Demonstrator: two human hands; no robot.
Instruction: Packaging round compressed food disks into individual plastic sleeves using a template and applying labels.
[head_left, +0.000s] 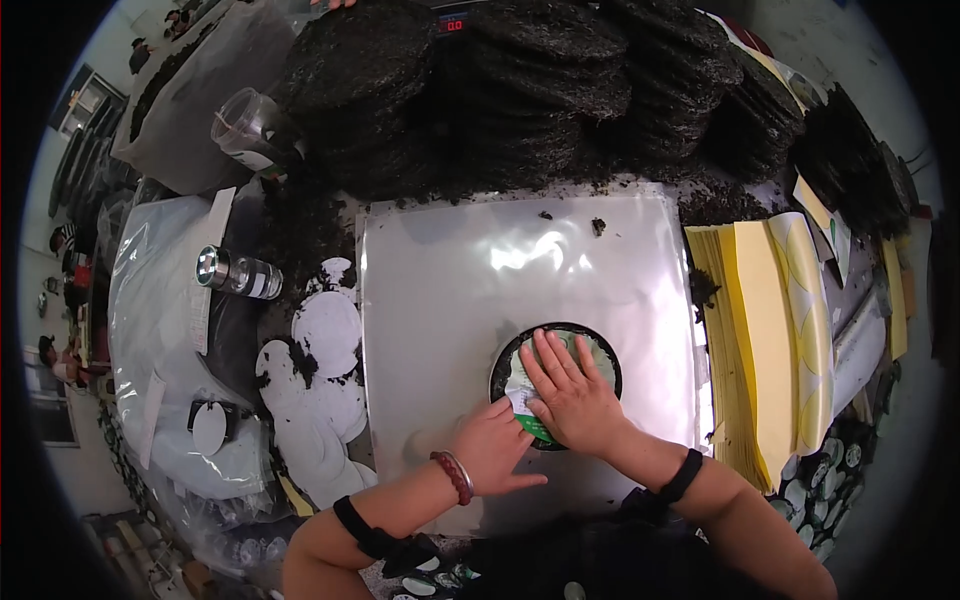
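Note:
A round dark disc (556, 327), seemingly pressed dried seaweed with a thin shiny rim, lies on a stack of clear plastic bags (435, 292) before me. Over most of its top is a round pale-green and white paper label (517, 390) bearing print, with a brighter green band at its near edge. My right hand (574, 394) rests flat on this label, fingers spread. At the label's left edge my left hand (491, 442) touches with its fingertips. Its thumb sticks out to the right, away from the fingers. The disc's near part is partly hidden by both hands.
Tall stacks of dark dried seaweed rounds (525, 90) line the back, beside a clear plastic jar (247, 131). Left are white paper discs (326, 334), a metal-lidded glass jar (240, 274) and more plastic bags (157, 277). Right lie yellow sheets (757, 337) with round stickers (802, 330).

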